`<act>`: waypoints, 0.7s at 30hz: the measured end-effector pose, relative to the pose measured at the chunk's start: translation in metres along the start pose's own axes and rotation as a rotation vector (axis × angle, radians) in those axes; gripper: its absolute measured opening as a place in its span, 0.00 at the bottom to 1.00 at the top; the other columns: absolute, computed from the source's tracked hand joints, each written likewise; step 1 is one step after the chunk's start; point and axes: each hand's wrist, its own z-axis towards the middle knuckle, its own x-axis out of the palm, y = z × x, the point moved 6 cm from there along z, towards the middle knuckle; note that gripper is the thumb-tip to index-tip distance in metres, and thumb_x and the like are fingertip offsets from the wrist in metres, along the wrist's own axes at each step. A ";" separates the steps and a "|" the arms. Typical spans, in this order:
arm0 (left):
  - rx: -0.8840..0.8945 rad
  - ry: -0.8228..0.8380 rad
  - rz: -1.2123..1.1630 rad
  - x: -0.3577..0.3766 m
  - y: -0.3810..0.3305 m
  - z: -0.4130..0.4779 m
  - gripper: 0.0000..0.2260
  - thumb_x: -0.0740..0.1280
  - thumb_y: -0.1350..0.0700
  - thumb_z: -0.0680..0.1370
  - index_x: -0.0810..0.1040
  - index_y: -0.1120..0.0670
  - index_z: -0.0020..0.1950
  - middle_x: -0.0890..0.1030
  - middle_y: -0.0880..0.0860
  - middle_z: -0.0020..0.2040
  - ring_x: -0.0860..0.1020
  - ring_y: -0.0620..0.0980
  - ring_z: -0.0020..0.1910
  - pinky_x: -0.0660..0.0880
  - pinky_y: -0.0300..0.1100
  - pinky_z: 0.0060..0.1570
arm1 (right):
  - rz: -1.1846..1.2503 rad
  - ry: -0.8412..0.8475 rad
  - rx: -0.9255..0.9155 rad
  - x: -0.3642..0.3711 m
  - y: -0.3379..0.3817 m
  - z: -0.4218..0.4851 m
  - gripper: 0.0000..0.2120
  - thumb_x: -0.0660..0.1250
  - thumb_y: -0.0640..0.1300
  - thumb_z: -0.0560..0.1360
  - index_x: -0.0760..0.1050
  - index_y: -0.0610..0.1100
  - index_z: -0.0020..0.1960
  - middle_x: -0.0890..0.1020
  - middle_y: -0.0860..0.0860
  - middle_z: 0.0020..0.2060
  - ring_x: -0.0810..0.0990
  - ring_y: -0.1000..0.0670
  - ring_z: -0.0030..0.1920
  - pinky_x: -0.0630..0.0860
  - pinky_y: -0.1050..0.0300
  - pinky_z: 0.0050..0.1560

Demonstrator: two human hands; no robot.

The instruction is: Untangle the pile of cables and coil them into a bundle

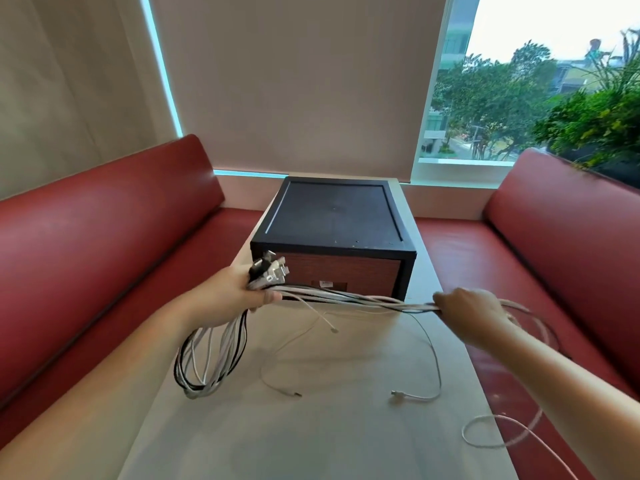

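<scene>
Stretching between two hands, a bunch of cables [346,299], white and black, is held taut above a pale bench [311,438]. The left hand [242,292] is closed in a fist round one end of the bunch, and several plugs [272,270] are gathered together above its fingers. Below that fist, loops [211,355] of cable hang down to the bench's left edge; whether they rest on it cannot be told. The right hand [467,313] is curled round the bunch further to the right, knuckles up, and more cable arcs behind it past the bench's right edge.

Three thin white ends drop from the taut stretch. One tip [333,330] hangs just under the bunch. A second end [294,393] is laid on the middle of the bench. A third end [396,393] is laid nearer the right side. A white ring [498,431] of cable is draped over the bench's right edge, partly above the seat.

A box [332,233], black on top with a reddish wood front, is set at the far end of the bench, behind the hands. Red padded seats [104,254] are placed along both sides. A blind [294,81] is drawn ahead, and trees [491,95] are seen through a window at upper right.
</scene>
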 end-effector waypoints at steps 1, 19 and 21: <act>-0.012 0.020 0.007 0.005 0.005 0.000 0.10 0.73 0.55 0.76 0.74 0.55 0.39 0.74 0.41 0.26 0.71 0.38 0.27 0.66 0.31 0.32 | 0.035 0.021 -0.018 0.011 0.007 -0.003 0.14 0.52 0.53 0.82 0.73 0.49 0.54 0.82 0.51 0.48 0.83 0.45 0.48 0.68 0.56 0.35; -0.097 -0.107 -0.030 -0.025 0.045 -0.028 0.13 0.71 0.56 0.77 0.72 0.54 0.34 0.72 0.43 0.25 0.69 0.39 0.27 0.64 0.32 0.31 | 0.779 0.300 -0.060 0.058 0.086 -0.018 0.12 0.61 0.49 0.81 0.68 0.47 0.40 0.77 0.49 0.30 0.80 0.51 0.30 0.70 0.57 0.32; -0.092 -0.113 -0.049 -0.024 0.048 -0.028 0.14 0.71 0.57 0.77 0.72 0.51 0.33 0.72 0.43 0.25 0.68 0.39 0.27 0.64 0.32 0.30 | 0.990 0.306 -0.036 0.059 0.079 -0.018 0.11 0.65 0.44 0.79 0.73 0.47 0.38 0.78 0.50 0.27 0.74 0.59 0.23 0.67 0.65 0.26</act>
